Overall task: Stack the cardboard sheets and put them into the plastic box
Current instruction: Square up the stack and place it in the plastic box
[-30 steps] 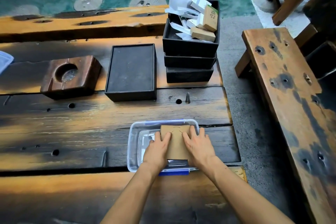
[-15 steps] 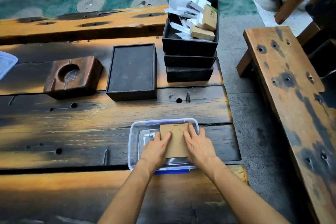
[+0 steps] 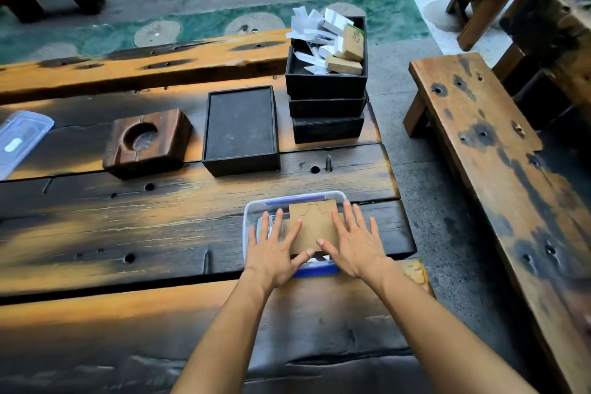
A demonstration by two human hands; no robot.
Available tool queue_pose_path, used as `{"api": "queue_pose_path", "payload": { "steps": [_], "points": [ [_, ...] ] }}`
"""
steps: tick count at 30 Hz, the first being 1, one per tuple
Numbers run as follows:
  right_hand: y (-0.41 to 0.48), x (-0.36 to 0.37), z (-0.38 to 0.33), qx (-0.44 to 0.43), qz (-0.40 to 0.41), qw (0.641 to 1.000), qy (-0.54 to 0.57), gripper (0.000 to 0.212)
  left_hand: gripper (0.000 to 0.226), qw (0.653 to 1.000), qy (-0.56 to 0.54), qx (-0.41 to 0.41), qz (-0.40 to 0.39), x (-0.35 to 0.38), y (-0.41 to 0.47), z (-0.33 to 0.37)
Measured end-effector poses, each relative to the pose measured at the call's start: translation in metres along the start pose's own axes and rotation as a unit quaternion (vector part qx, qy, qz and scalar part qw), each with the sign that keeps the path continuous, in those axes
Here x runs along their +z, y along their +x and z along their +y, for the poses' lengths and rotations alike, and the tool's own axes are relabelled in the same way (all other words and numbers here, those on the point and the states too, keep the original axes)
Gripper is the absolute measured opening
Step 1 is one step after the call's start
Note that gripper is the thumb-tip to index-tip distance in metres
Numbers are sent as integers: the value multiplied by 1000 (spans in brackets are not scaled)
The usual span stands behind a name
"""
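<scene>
While both forearms reach in from the near edge, the left hand and right hand lie flat, fingers straight and spread, gripping nothing. Each presses one side of the cardboard, which lies within the rim of the clear box near the table's right end. Whether it is one sheet or several cannot be told. Farther back stand a wooden block with a round hollow, a black tray, and three stacked black boxes, the top one full of paper and cartons. A clear lid lies far left. A bench stands apart, right.
</scene>
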State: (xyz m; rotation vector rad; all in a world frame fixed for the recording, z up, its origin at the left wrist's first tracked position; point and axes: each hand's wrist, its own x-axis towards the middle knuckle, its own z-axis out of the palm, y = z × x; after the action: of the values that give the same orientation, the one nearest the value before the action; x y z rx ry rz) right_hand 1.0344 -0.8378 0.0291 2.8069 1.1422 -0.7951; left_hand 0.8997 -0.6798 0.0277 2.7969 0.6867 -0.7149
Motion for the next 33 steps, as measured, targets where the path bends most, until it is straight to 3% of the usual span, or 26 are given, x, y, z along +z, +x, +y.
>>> {"api": "queue_pose_path", "payload": {
  "steps": [5, 12, 17, 27, 33],
  "points": [
    [-37, 7, -11, 62, 21, 997, 42, 90, 103, 1000, -2, -8, 30, -7, -34, -4],
    [-93, 9, -35, 127, 50, 988, 68, 94, 104, 999, -16, 18, 42, -11, -74, -10],
    [-138, 7, -52, 171, 79, 978, 94, 92, 115, 996, -12, 69, 57, -15, -96, -8],
    [-244, 47, -65, 299, 127, 931, 166, 92, 98, 976, 25, 211, 54, -5, -139, 23],
    [-308, 92, -64, 392, 138, 890, 186, 93, 107, 948, 72, 307, 42, 22, -174, 54]
  ]
}}
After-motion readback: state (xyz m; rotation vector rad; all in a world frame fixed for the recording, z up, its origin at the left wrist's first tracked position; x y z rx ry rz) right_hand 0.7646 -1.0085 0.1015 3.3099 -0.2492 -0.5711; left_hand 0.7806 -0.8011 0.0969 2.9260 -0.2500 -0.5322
